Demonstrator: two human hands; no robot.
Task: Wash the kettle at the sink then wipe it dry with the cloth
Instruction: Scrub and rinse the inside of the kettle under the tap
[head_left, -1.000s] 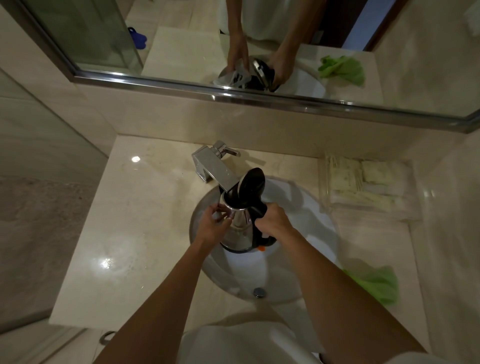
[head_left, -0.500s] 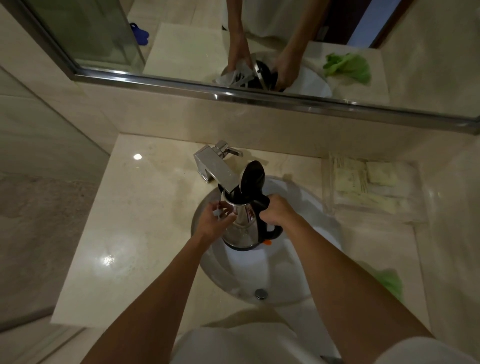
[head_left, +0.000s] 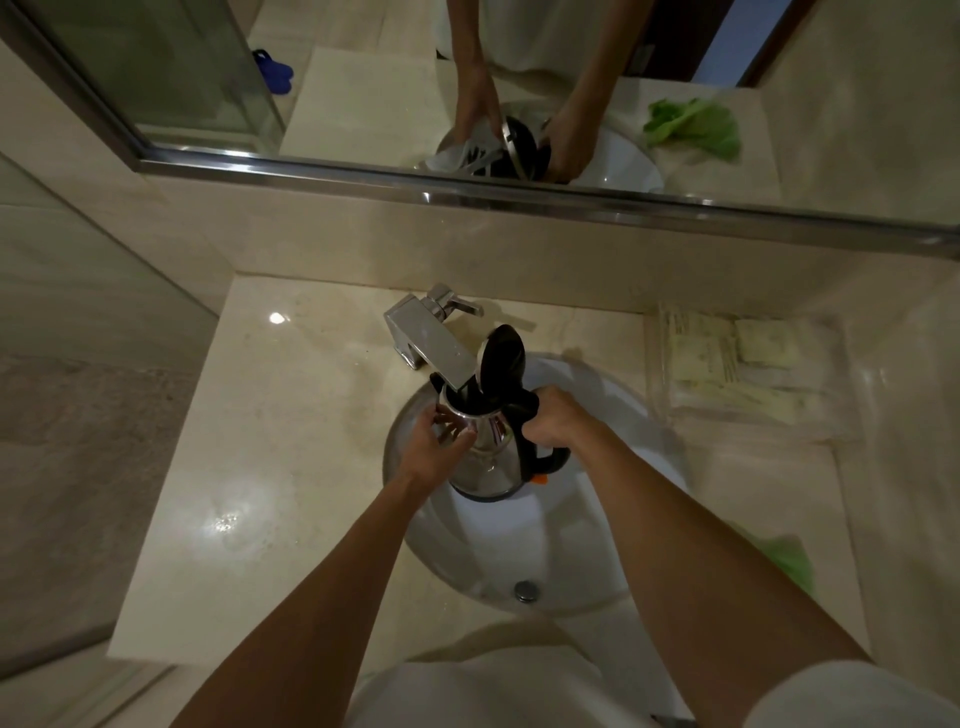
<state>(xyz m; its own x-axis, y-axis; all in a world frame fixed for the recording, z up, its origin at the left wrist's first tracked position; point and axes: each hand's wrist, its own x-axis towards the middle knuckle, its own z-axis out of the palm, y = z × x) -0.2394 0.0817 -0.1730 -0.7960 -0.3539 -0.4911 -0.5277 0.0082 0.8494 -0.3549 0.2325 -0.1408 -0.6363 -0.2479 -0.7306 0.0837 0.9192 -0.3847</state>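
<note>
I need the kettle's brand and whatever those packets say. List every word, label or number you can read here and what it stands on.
No text here can be read.
Sachets in the clear tray: faint print, too blurred to read.
Kettle, held by the left hand and right hand: no brand or marking shows.
Faucet: no marking shows.

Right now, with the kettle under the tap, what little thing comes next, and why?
Probably lift the tap lever. The kettle, lid open, sits under the spout, right hand on its handle, left hand at its rim, and no water shows.
</note>
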